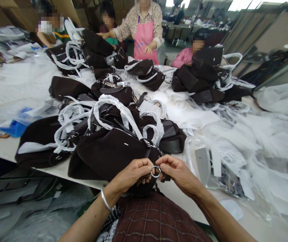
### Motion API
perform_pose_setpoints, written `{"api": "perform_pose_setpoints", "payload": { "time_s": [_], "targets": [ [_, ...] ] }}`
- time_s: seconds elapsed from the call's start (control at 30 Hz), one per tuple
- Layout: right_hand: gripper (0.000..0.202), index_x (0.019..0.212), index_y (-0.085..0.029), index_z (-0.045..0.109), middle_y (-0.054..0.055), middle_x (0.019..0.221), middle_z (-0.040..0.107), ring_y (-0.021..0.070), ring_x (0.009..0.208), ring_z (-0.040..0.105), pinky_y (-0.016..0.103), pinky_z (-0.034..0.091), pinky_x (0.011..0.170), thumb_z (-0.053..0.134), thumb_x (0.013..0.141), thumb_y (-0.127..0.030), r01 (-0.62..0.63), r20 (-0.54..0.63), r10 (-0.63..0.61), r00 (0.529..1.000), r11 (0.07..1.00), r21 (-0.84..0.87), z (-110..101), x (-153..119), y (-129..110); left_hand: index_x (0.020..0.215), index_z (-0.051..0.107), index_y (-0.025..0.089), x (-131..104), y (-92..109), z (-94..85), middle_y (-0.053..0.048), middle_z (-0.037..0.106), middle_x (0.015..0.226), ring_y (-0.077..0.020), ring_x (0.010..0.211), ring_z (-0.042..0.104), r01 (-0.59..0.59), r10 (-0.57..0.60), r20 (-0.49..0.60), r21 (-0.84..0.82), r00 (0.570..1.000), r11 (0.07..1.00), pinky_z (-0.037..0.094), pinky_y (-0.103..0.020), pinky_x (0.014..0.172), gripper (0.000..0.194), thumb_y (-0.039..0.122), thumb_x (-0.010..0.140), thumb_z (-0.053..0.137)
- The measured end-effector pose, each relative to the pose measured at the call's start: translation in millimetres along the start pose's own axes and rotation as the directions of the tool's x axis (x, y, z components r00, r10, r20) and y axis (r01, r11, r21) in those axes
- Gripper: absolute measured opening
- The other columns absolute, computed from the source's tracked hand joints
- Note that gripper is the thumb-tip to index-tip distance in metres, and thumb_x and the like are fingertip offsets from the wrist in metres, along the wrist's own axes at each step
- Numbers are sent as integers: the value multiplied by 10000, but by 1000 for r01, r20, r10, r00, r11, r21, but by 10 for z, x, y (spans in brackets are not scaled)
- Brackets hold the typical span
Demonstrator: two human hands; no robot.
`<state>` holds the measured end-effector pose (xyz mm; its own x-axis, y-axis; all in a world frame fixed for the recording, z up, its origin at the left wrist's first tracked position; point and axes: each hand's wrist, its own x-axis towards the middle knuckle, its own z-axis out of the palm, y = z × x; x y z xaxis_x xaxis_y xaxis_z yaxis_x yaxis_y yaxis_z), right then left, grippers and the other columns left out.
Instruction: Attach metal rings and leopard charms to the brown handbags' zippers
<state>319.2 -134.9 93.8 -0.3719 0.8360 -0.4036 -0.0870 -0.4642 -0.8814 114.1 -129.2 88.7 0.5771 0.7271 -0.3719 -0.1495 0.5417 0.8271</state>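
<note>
A silver metal ring (pixel 155 171) is pinched between my two hands, just in front of a dark brown handbag (pixel 108 151). My left hand (pixel 137 169) closes thumb and fingers on the ring's left side. On its other side, my right hand (pixel 173 168) grips it in the same way. Leopard-patterned material (pixel 142 179) shows under my left fingers; what it belongs to is hidden. The handbag lies at the table's near edge, its handle (pixel 118 107) wrapped in white padding.
More dark handbags (pixel 68 89) lie piled across the table, with another stack (pixel 199 74) at the far right. Clear plastic and white sheets (pixel 272 134) cover the right side. A blue object (pixel 14 127) lies left. Several people stand or sit beyond, one in a pink apron (pixel 145 37).
</note>
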Motion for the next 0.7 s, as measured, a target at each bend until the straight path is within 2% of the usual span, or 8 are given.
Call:
{"api": "perform_pose_setpoints", "payload": {
  "time_s": [0.17,0.27,0.37,0.4,0.47,0.5,0.57,0.7],
  "targets": [
    [248,1015,-209,687,11,914,691,125,832,636,250,489,763,763,800,-308,102,84,-101,991,995,-15,34,10,25,815,567,132,63,-116,32,26,458,643,-83,548,460,73,-40,105,-329,994,942,434,-220,576,221,340,874,611],
    [157,904,-203,721,0,857,666,117,796,615,233,486,733,770,785,-292,162,-2,-164,987,980,-115,5,39,54,888,566,145,113,-184,104,35,439,653,-90,531,442,159,-108,162,-348,981,924,435,-236,551,231,374,878,593],
    [144,804,-180,729,2,805,633,100,689,565,213,460,609,751,783,-320,194,-79,-221,972,946,-260,-70,41,56,928,575,165,113,-160,205,-2,539,772,-124,655,526,19,-19,-25,-4,1000,1000,451,-259,636,212,369,880,600],
    [157,785,-173,727,8,804,637,100,666,558,212,452,577,742,782,-329,171,-91,-208,974,937,-306,-95,29,44,934,585,171,99,-132,238,-15,571,835,-140,742,553,-64,85,-116,175,990,982,453,-267,704,169,332,885,595],
    [154,759,-163,719,15,747,654,104,613,559,207,433,517,715,777,-315,62,-127,-121,985,919,-389,-127,-7,7,931,607,182,60,-60,296,-22,597,918,-152,875,560,-171,302,-212,479,930,861,425,-269,817,109,258,920,530],
    [132,761,-160,717,14,705,660,108,589,565,204,423,493,696,774,-290,-5,-147,-63,987,908,-420,-134,-28,-14,915,615,186,42,-25,320,-19,601,916,-149,883,556,-188,364,-212,570,907,800,413,-264,827,144,248,942,488],
    [89,774,-159,712,1,627,653,113,546,577,194,407,456,653,760,-225,-90,-175,10,984,885,-457,-130,-67,-49,860,619,191,23,28,356,-2,597,842,-139,799,552,-179,379,-175,658,909,732,406,-250,752,206,289,961,467],
    [120,842,-173,706,-10,650,665,117,528,600,198,423,454,637,745,-190,-48,-161,-40,986,861,-507,-114,-117,-55,789,616,195,60,46,385,22,590,710,-127,646,519,-113,315,-129,754,940,647,354,-245,612,163,300,904,570]
  ]
}}
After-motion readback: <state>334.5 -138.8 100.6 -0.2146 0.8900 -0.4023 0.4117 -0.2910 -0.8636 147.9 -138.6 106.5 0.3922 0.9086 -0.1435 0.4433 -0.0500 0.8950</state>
